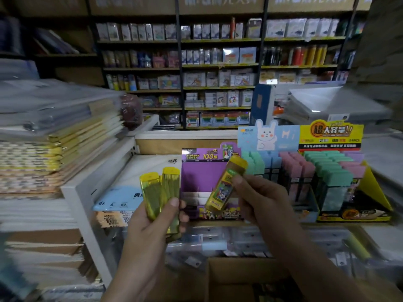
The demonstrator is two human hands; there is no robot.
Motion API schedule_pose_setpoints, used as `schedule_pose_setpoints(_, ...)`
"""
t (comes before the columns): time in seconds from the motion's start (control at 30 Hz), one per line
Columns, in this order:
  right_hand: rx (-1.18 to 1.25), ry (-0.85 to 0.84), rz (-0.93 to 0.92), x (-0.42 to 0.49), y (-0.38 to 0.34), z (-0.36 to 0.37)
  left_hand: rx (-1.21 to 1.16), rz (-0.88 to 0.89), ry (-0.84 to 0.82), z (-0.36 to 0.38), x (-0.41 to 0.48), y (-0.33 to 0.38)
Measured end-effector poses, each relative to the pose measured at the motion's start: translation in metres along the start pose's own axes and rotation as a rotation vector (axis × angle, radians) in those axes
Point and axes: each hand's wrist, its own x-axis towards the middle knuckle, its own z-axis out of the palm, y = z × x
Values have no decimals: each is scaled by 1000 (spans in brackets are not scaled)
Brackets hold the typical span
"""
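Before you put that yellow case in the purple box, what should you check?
1. right hand grips the single yellow case securely: ok.
2. left hand holds the spare yellow cases without slipping: ok.
3. purple display box has free slots: ok, they look empty.
4. Case lined up with a slot: not ok, it is tilted.
5. Case cap shut: cannot tell.
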Motion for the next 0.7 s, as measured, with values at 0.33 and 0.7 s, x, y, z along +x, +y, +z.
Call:
schedule_pose_setpoints(0.33,-236,89,-171,45,11,14,156,140,-106,-8,55,21)
schedule_pose_setpoints(0.7,-467,149,-184,70,33,48,144,44,-203,-31,104,7)
